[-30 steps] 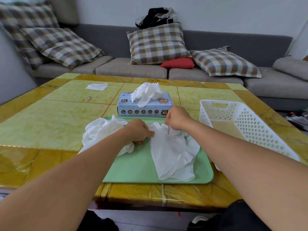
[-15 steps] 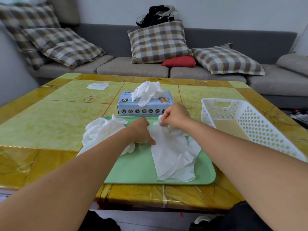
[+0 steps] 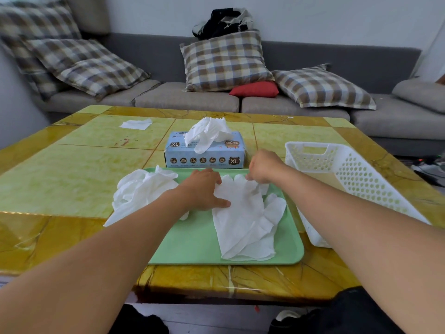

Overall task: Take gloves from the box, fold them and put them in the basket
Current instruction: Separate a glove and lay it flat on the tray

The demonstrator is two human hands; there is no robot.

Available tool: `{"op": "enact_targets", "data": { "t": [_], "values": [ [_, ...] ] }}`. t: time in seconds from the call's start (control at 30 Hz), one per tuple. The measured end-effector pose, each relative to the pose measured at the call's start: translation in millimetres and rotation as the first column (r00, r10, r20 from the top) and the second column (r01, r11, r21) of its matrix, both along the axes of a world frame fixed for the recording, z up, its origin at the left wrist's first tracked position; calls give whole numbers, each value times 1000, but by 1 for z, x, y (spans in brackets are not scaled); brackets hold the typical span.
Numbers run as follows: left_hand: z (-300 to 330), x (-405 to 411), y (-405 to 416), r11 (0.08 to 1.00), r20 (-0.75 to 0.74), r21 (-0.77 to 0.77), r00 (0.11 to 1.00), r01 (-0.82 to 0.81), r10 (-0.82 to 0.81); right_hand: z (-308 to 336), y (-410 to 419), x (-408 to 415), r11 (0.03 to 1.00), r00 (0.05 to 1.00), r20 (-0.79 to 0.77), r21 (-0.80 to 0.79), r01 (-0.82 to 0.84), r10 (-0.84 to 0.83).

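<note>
Both hands are down on the green tray (image 3: pixel 192 247), working the flat white glove (image 3: pixel 243 220). The left hand (image 3: pixel 203 189) has opened up since half a second ago: then it was bunched at the glove's edge, now its fingers lie spread and press the glove's left side flat, thumb on the material. The right hand (image 3: pixel 263 166) has dropped from its raised pinch and now nips the glove's far fingertips, fingers curled, low against the tray. The glove runs from that pinch back toward the person, smoother than before.

Just left of the pressing hand sits a crumpled pile of gloves (image 3: pixel 142 189), half on the tray. Beyond both hands stands the blue glove box (image 3: pixel 204 156), one glove poking out. Right of the pinching hand, the white basket (image 3: pixel 346 174) rests on the table (image 3: pixel 72 169), unchanged.
</note>
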State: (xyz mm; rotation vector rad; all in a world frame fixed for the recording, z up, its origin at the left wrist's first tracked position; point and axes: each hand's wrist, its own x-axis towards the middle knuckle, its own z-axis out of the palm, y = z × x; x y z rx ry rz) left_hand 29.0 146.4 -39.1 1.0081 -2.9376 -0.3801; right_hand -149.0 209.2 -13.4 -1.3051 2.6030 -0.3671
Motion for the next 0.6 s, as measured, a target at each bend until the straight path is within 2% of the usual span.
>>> {"op": "enact_targets", "data": {
  "t": [0.07,0.23,0.47,0.6],
  "values": [
    [-2,0,1,1000,67,-26,998,4,-3,-10,2,3,994,999,-32,109,-22,26],
    [0,-1,4,997,92,-76,996,-3,10,-17,-2,8,998,998,-56,48,42,-39],
    [5,0,10,999,143,-50,990,-5,13,-15,1,7,997,998,-54,73,41,-37],
    [8,-1,18,999,240,-37,971,12,-3,-10,-3,4,995,1000,12,-98,15,-14]
  ]
}}
